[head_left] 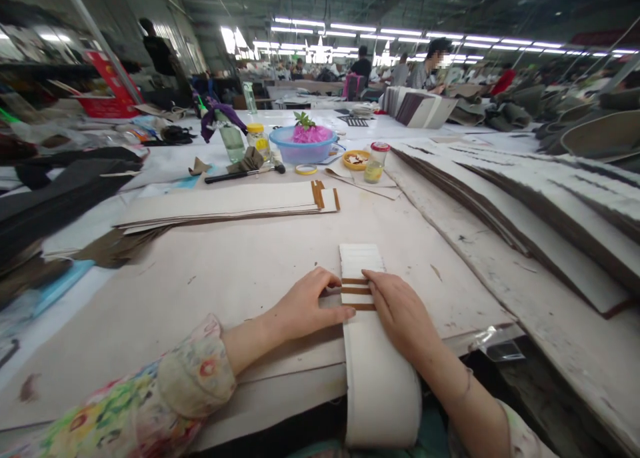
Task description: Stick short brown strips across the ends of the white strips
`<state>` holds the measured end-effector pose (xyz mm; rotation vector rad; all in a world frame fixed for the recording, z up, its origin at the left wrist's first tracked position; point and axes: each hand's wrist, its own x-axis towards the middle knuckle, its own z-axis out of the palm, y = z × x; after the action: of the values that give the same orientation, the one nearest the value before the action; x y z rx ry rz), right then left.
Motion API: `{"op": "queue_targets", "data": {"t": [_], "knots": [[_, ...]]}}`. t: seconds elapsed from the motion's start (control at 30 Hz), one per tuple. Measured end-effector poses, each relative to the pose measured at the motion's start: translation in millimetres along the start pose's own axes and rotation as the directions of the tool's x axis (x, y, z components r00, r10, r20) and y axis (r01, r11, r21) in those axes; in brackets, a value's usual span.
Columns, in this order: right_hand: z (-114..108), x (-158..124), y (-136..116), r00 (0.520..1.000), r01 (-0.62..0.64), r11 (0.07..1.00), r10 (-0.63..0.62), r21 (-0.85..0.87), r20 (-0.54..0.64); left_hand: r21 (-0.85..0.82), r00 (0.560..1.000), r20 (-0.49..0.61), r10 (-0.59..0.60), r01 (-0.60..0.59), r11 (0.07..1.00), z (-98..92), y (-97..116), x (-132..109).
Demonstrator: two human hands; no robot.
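Note:
A stack of white strips (pixel 361 261) lies on the work table (pixel 240 265) in front of me and droops over its near edge. Thin brown edges (pixel 356 290) show where the strips are fanned apart. My left hand (pixel 305 305) rests at the stack's left side, its fingers bent and laid flat against the fanned strips. At the right side my right hand (pixel 400 308) lies palm down on the strips, fingertips touching the brown edges. Neither hand lifts anything.
A long pile of white sheets (pixel 225 205) lies further back. Rows of overlapped sheets (pixel 525 198) fill the right side. Behind are a blue bowl (pixel 301 148), a brush (pixel 245 173), jars (pixel 375 161) and a tape roll (pixel 306 169). People work in the distance.

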<state>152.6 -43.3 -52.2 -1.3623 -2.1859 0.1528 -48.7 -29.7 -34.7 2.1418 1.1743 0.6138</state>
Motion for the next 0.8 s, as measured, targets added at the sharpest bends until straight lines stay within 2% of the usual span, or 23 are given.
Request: {"op": "queue_targets", "data": {"t": [0.1,0.2,0.27,0.37,0.47,0.53,0.6,0.7,0.8], "knots": [[3.3,-2.6,2.6,0.994,-0.058,0.993,0.067,0.103,-0.086,-0.150,0.997,-0.011,-0.079,0.076,0.986,7.5,11.3,-4.6],[5.6,-3.8,2.8,0.981,-0.110,0.967,0.143,0.230,-0.131,-0.378,0.984,0.141,-0.106,0.152,0.913,15.9,20.7,-6.0],[5.5,-3.8,2.7,0.963,-0.144,0.922,0.215,0.359,-0.165,-0.533,0.962,0.258,-0.088,0.218,0.817,20.1,23.5,-5.4],[1.8,-3.6,5.4,0.888,-0.230,0.750,0.422,0.621,-0.181,-0.672,0.940,0.329,-0.091,0.301,0.677,23.1,22.2,-4.0],[-5.2,-4.2,11.5,0.826,-0.271,0.519,0.558,0.811,-0.081,-0.694,0.937,0.330,-0.112,0.321,0.645,23.9,19.1,-3.5],[-10.8,-5.1,14.3,0.826,-0.281,0.413,0.564,0.866,-0.001,-0.698,0.939,0.322,-0.119,0.321,0.640,24.5,18.3,-3.7],[-16.7,-5.5,14.0,0.839,-0.322,0.357,0.536,0.877,0.090,-0.708,0.943,0.311,-0.115,0.311,0.634,25.2,18.5,-4.0],[-24.0,-3.8,8.7,0.861,-0.420,0.390,0.458,0.820,0.223,-0.707,0.949,0.295,-0.109,0.294,0.643,25.9,19.4,-4.7],[-26.9,0.2,3.0,0.892,-0.439,0.457,0.328,0.774,0.311,-0.700,0.952,0.289,-0.099,0.281,0.656,25.9,19.1,-5.5]]}}
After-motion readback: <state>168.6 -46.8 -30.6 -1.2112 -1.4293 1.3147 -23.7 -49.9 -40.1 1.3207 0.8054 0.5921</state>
